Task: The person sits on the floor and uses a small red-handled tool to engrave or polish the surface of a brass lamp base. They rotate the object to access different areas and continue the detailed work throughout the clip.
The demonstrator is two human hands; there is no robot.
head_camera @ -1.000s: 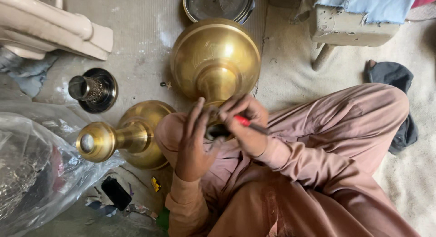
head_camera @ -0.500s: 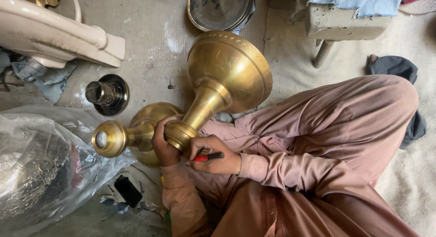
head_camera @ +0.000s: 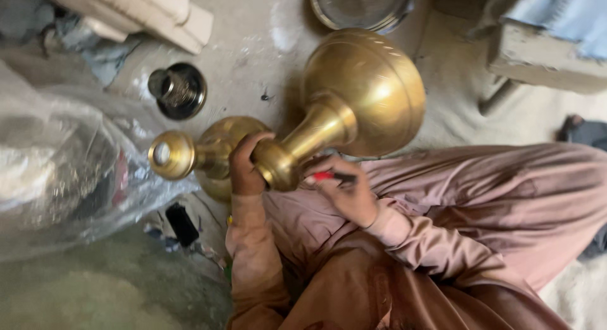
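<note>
Brass goblet-shaped vessel (head_camera: 354, 108) lies tilted over the lap, left hand (head_camera: 246, 168) fingers wrapped round its neck, right hand (head_camera: 344, 191) fingers pinching a red-tipped tool (head_camera: 332, 176) just beside the collar. Judged best: steady the neck firmly, tool tip close. Clear plastic bag (head_camera: 63, 172) lies on floor (head_camera: 253, 45) at left; no readable labels.

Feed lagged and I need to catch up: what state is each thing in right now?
Brass vessel: tilted, gripped at the neck, bowl away from the person.
Left hand: closed round the vessel's neck.
Right hand: holds a red-tipped tool by the neck.
Second brass piece: on its side on the floor.
Dark round fitting: upright on the floor.
Plastic bag: crumpled, lying left.
</note>
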